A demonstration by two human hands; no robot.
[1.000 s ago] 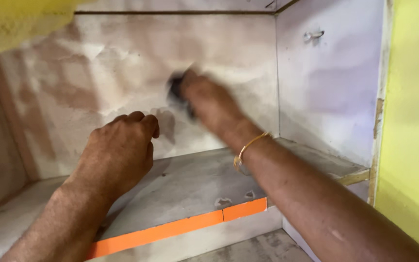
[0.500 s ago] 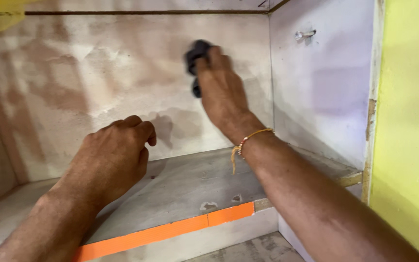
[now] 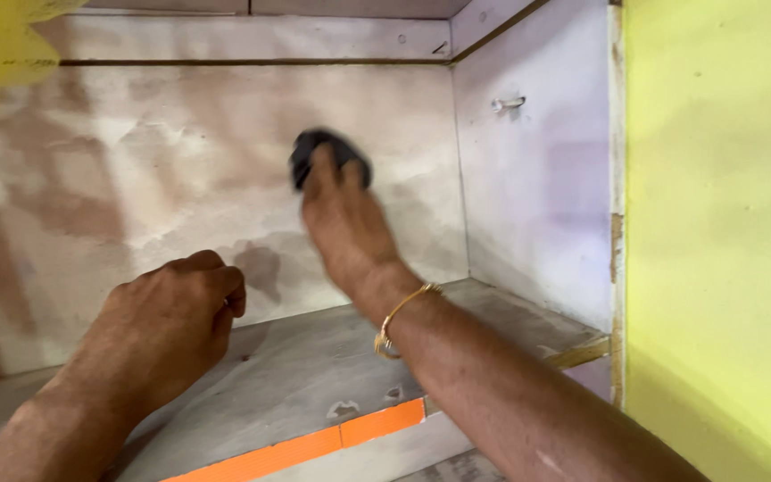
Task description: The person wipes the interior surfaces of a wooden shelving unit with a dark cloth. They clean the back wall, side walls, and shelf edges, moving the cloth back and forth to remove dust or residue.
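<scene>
right hand has a dark pad pinned flat against the cabinet back panel — fingers spread over it, palm behind, so pressure goes straight into the board. Looks like an abrasive pad or dark cloth wad; blurred, can't tell which. Pad sits upper-middle of the panel, right of centre, well clear of the right side wall

Thin gold bangle on that wrist; forearm comes in low from bottom right, over the shelf, not touching it as far as I can see

left hand curled into a loose fist, holding nothing visible. Knuckles down near the shelf/back-panel junction, likely a brace to steady the body while the other arm reaches in. Actual contact with the shelf hidden under the hand, can't confirm. Shadow of the fist falls on the panel just beside it

Back panel: bare board, patchy, pale and brown blotches, uneven finish. Shelf greyish, worn, with an orange edge strip along the front lip, chipped in spots

Right wall whitish-lilac with a small metal peg high up. Yellow-green painted surface outside the cabinet on the right, another yellow patch top left corner
</scene>
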